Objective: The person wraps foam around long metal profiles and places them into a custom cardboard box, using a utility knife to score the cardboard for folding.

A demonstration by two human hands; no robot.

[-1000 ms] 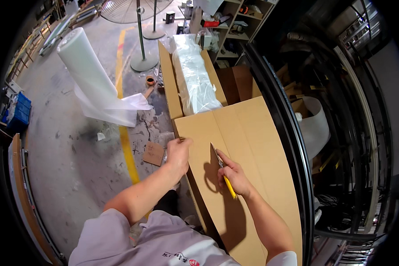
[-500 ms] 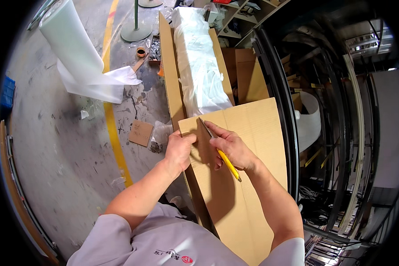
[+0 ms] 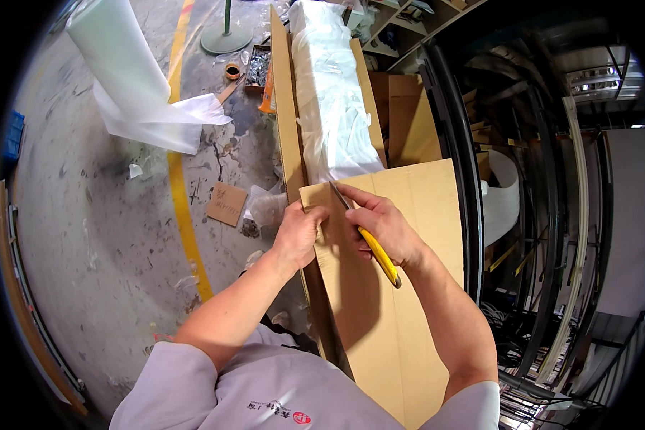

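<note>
A large tan cardboard sheet [image 3: 416, 315] lies over the near part of a long open carton [image 3: 285, 107]. Beyond its far edge shows a long item wrapped in white foam [image 3: 331, 93]. My left hand [image 3: 299, 233] is closed on the sheet's left edge near the far corner, thumb on top, fingers hidden below. In my right hand [image 3: 393, 229] is a yellow utility knife [image 3: 380, 254], its blade pointing away at the sheet's far edge, close to that corner. Whether the blade has gone into the cardboard is hard to tell.
On the floor at left stand a roll of white foam [image 3: 122, 57] and a round stand base [image 3: 226, 37]. A cardboard scrap [image 3: 226, 204], a tape roll [image 3: 232, 71] and a box of small parts [image 3: 259, 66] lie nearer the carton. Black metal profiles [image 3: 455, 158] run along the right.
The view has shifted slightly, so the sheet and carton sit a little further right. Both hands keep their grip; the knife stays at the far edge, with its angle barely changed.
</note>
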